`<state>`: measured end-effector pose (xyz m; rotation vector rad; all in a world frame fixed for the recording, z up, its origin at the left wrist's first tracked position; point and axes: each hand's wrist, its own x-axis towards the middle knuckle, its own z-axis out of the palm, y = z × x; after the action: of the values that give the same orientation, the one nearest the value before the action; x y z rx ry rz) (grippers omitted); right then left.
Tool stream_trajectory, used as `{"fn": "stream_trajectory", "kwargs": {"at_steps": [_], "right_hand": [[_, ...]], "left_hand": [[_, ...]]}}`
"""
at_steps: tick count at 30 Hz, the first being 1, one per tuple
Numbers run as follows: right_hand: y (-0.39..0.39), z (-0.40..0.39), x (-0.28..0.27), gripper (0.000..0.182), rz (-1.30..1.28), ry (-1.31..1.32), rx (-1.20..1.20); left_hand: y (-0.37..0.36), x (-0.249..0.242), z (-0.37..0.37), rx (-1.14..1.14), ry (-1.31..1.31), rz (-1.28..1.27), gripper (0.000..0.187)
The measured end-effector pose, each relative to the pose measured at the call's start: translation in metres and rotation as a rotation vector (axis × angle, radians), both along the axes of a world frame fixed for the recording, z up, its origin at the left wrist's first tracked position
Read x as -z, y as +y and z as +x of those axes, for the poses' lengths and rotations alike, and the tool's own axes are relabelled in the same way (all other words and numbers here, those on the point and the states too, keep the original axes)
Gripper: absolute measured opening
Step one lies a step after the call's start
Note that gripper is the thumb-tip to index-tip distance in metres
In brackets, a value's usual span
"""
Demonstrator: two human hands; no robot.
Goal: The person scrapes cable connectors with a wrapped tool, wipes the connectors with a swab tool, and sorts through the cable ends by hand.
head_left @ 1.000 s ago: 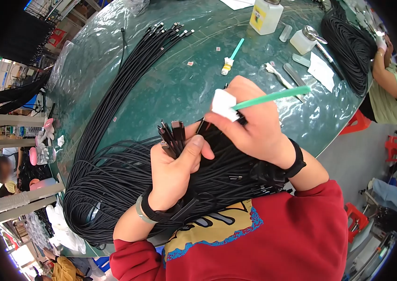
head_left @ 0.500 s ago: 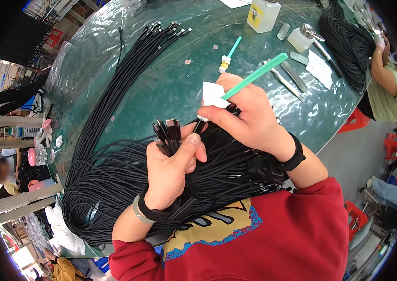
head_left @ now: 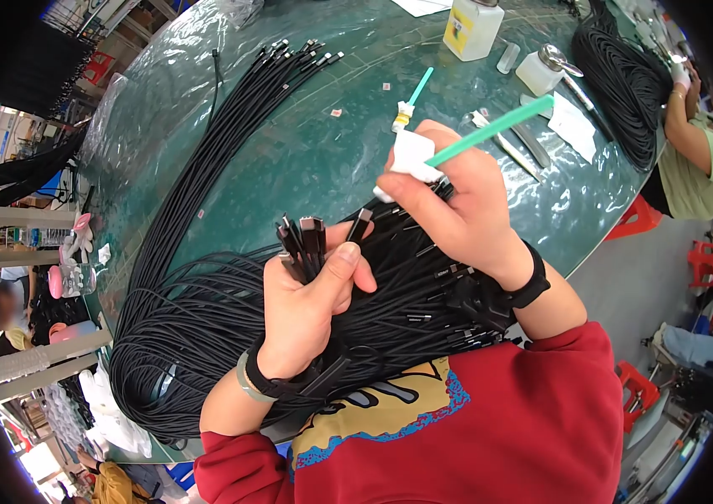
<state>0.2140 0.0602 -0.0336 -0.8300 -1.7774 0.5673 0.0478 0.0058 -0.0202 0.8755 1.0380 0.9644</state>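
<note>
My left hand (head_left: 310,307) is closed around several black cable connectors (head_left: 306,239). One connector (head_left: 361,223) stands apart from that bunch, pinched under the thumb with its metal end up. In my right hand (head_left: 457,189), the fingers grip a green stick (head_left: 499,130) whose end is wrapped in white cloth (head_left: 413,155). The cloth is up and to the right of the single connector, apart from it. Beneath both hands lies a large bundle of black cables (head_left: 197,336), with more connector ends (head_left: 457,273) under my right wrist.
Another green stick with a wrapped tip (head_left: 403,116) lies on the green table (head_left: 314,139). Beyond are a white bottle (head_left: 474,32), a metal-topped bottle (head_left: 539,70), tweezers (head_left: 518,158) and white paper (head_left: 573,126). A co-worker's arm (head_left: 688,126) is at right, beside another cable bundle (head_left: 621,80).
My right hand has moved up and right, lifting the white cloth off the single connector, whose metal end now shows. My left hand has stayed nearly still.
</note>
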Motion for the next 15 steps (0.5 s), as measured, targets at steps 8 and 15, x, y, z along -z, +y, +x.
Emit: {"fn": "stream_trajectory", "kwargs": {"at_steps": [8,15], "right_hand": [[-0.009,-0.003,0.003,0.011,-0.274,0.223,-0.075],[-0.011,-0.008,0.001,0.013,-0.238,0.041,-0.074]], "left_hand": [[0.003,-0.002,0.000,-0.042,0.032,-0.033,0.022],[0.011,0.004,-0.009,0.031,-0.194,-0.158,0.025]]}}
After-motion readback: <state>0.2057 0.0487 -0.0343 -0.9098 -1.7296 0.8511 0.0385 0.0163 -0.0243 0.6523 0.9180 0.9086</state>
